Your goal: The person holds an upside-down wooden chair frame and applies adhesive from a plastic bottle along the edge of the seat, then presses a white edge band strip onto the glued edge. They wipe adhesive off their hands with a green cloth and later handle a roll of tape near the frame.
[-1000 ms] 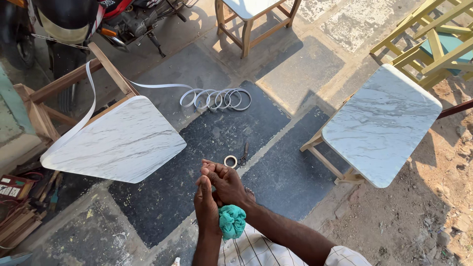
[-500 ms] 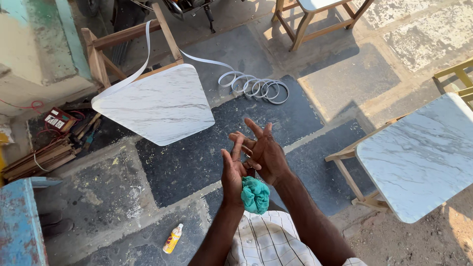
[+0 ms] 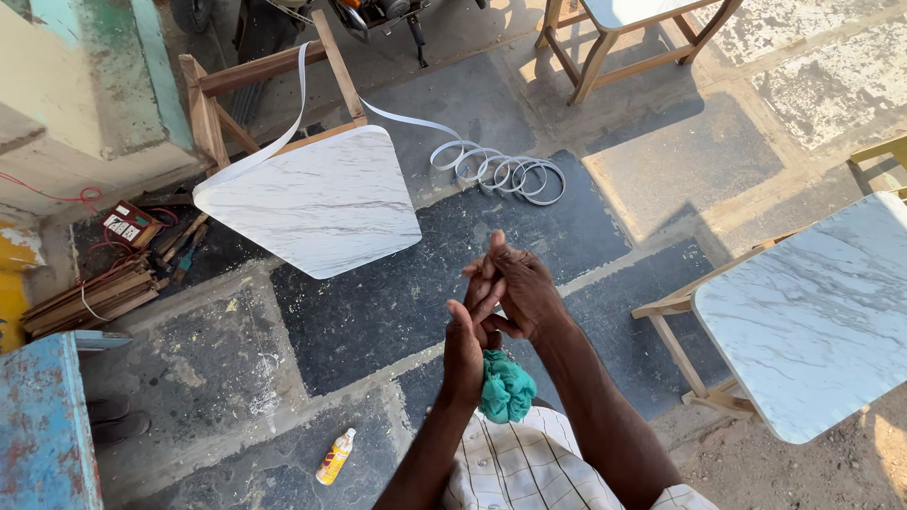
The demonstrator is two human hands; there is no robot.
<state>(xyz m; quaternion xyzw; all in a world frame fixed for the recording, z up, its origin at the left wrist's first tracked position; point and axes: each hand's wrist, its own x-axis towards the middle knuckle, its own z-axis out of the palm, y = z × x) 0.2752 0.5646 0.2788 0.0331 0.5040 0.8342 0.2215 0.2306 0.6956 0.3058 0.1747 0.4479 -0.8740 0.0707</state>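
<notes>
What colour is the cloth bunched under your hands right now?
Teal green. The cloth shows in the head view, just below the pressed-together left hand and right hand.

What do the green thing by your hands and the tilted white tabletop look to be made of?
Green bundle: soft cloth, matte, crumpled in folds, pinched between both wrists. Tilted tabletop: white with grey veining, smooth; marble-look laminate or stone, cannot tell. Its frame: bare wood.

Left hand [image 3: 470, 332]: raised in front of the chest, palm turned toward the right hand, fingers straight and pointing up.
Right hand [image 3: 522, 288]: pressed against the left, fingers wrapped over its fingers.
Forearms: both bare, angled upward, converging at the hands.
</notes>
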